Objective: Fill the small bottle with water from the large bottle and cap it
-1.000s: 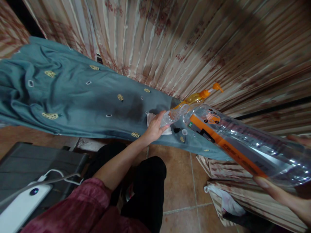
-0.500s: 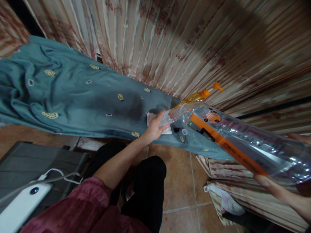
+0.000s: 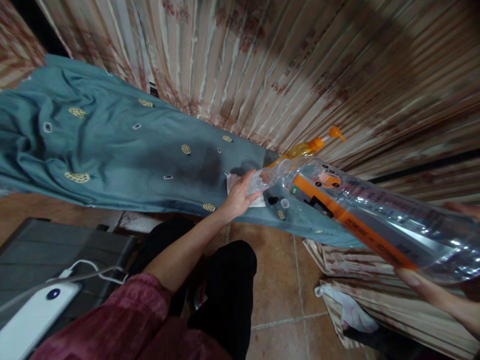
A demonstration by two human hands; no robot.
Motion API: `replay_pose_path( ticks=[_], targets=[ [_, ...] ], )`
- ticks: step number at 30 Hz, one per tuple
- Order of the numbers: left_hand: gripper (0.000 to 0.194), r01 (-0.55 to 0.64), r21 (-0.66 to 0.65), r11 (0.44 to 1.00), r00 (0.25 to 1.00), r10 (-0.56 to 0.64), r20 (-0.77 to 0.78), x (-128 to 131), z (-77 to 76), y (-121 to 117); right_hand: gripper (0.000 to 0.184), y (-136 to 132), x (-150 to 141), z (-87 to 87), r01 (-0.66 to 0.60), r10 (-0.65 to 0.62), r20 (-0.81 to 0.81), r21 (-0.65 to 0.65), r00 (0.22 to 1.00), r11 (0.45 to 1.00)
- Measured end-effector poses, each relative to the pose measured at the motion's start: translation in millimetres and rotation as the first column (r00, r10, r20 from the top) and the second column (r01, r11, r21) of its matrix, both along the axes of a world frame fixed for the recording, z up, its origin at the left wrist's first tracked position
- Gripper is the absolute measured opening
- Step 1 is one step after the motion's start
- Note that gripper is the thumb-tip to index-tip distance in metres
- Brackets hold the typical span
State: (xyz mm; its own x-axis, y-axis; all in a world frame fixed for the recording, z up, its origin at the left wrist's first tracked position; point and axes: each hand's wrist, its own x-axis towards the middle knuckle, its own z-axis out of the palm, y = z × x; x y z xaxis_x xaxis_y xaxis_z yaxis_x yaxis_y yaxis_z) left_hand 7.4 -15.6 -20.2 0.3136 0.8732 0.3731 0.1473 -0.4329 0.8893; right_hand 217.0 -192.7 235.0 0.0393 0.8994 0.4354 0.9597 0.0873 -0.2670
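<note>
My left hand (image 3: 239, 196) is closed around a small clear plastic bottle (image 3: 264, 179) standing over the cloth-covered surface. In my right hand (image 3: 437, 295), at the right edge, a large clear plastic bottle (image 3: 378, 220) with an orange and grey label is held tilted, its neck end toward the small bottle. Whether the two mouths touch I cannot tell. Behind them stands a pump bottle (image 3: 302, 149) of yellow liquid with an orange pump top. A black cap (image 3: 273, 200) and a white cap (image 3: 285, 203) lie by the small bottle. A white tissue (image 3: 258, 201) is partly under my left hand.
A teal cloth (image 3: 150, 150) with pineapple prints covers the long narrow surface. Pleated curtains (image 3: 243, 65) hang along its far side. At lower left, a white device (image 3: 41, 320) with a cable rests on a dark slatted seat (image 3: 30, 250). A plastic bag (image 3: 350, 310) hangs lower right.
Both hands and the small bottle stay almost in place. The large bottle has shifted only very slightly in my right hand.
</note>
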Motion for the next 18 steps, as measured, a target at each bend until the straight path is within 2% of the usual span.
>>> replay_pose_path(
  ticks=[5,18],
  targets=[
    [0.067,-0.001,0.007,1.0,1.0,0.001,0.008,0.3,0.4,-0.6,0.107,1.7,5.7,-1.4,0.018,-0.018,-0.001,-0.031,1.0,0.999],
    [0.065,0.004,0.016,1.0,1.0,-0.004,0.011,-0.9,2.3,-1.9,0.109,-0.3,-0.5,0.3,0.088,-0.089,-0.049,-0.028,0.995,0.996]
  ],
)
